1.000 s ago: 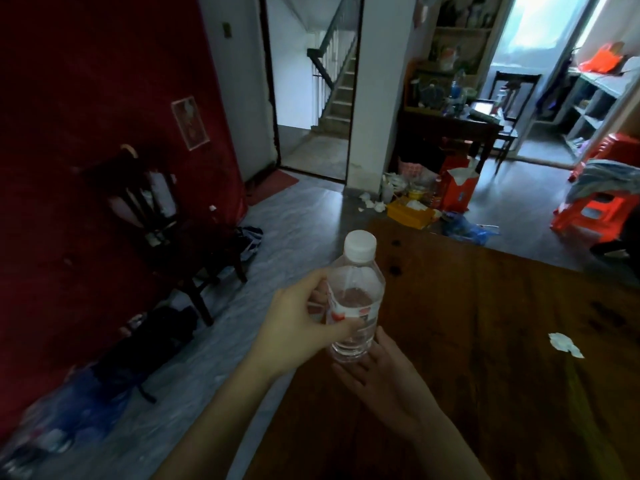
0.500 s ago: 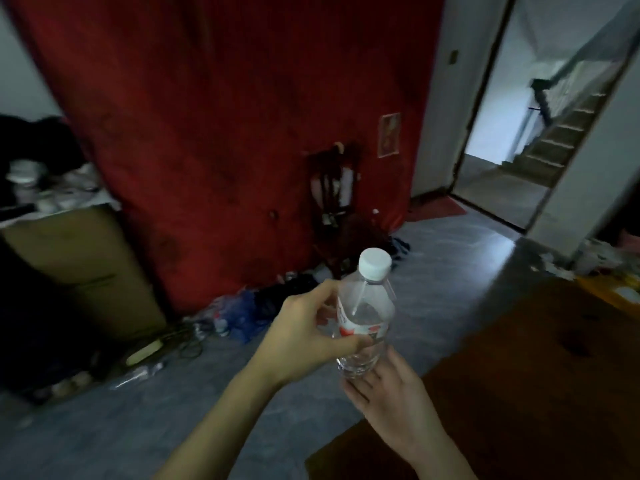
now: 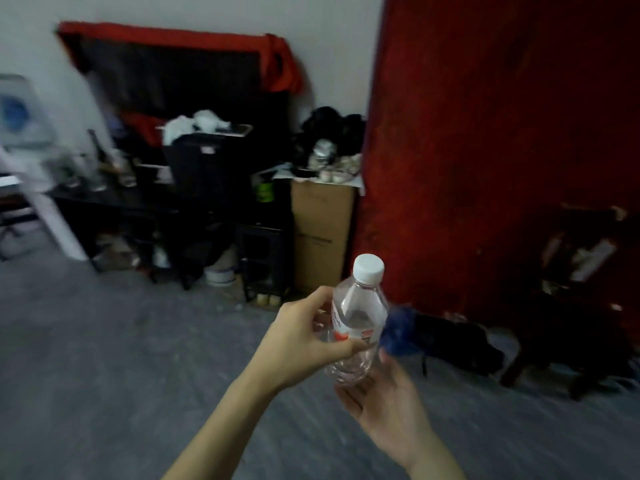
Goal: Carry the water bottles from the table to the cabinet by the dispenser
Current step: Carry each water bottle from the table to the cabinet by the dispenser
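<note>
A clear plastic water bottle (image 3: pixel 358 317) with a white cap and a red-and-white label is held upright in front of me, above the grey floor. My left hand (image 3: pixel 304 337) is closed around its middle. My right hand (image 3: pixel 384 407) lies palm-up under the bottle's base, fingers spread, touching or nearly touching it. At the far left edge stands a blurred white water dispenser (image 3: pixel 20 133) with a blue-labelled jug. Beside it is a low dark cabinet (image 3: pixel 114 202) with glass bottles and jars on top.
A black bin-like box (image 3: pixel 207 168), a cardboard box (image 3: pixel 322 230) topped with clutter and a red wall (image 3: pixel 502 133) stand ahead. A dark wooden chair (image 3: pixel 581 271) and dark bags (image 3: pixel 450 337) lie on the right. Grey floor (image 3: pixel 104 358) stretches to the cabinet.
The view has swung left, away from the table and the stair doorway, towards the dispenser and cabinet. Both hands keep the same hold on the bottle.
</note>
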A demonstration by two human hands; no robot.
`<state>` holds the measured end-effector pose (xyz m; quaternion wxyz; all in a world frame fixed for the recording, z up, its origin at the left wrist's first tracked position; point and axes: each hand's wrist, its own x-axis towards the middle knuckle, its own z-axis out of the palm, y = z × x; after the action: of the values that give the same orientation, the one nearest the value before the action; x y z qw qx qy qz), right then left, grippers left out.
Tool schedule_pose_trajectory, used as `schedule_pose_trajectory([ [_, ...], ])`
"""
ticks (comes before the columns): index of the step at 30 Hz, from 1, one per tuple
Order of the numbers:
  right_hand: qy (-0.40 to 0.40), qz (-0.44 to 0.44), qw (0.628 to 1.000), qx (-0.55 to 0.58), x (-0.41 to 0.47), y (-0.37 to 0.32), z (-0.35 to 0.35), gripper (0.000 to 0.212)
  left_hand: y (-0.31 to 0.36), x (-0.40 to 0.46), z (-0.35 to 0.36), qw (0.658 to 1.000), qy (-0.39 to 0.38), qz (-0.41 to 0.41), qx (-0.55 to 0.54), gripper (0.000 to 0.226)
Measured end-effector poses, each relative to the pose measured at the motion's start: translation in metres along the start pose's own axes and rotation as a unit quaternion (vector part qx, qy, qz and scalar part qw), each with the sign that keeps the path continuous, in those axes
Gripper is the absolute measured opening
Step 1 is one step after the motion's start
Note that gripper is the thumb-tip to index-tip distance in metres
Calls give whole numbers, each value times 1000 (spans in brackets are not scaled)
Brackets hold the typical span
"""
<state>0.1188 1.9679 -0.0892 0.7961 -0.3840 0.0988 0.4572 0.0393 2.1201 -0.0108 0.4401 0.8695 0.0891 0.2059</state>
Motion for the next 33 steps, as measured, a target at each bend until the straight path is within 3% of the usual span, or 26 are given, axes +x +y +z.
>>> schedule_pose_trajectory([
  [7, -57, 111, 986, -111, 72, 124, 128, 74, -90, -70, -148, 988, 110, -100, 39, 40],
  [11, -79, 178, 971, -137, 98, 181, 186, 58, -122, -106, -212, 973, 171, -146, 51, 41],
  [14, -99, 224, 957, -158, 115, 215, 224, 59, -143, -126, -251, 960, 208, -179, 62, 44],
  [22, -155, 297, 923, -191, 177, 267, 311, 53, -198, -130, -334, 928, 294, -218, 69, 47],
  [33, -199, 345, 893, -210, 312, 292, 437, 56, -285, -54, -445, 897, 359, -242, 88, 52],
])
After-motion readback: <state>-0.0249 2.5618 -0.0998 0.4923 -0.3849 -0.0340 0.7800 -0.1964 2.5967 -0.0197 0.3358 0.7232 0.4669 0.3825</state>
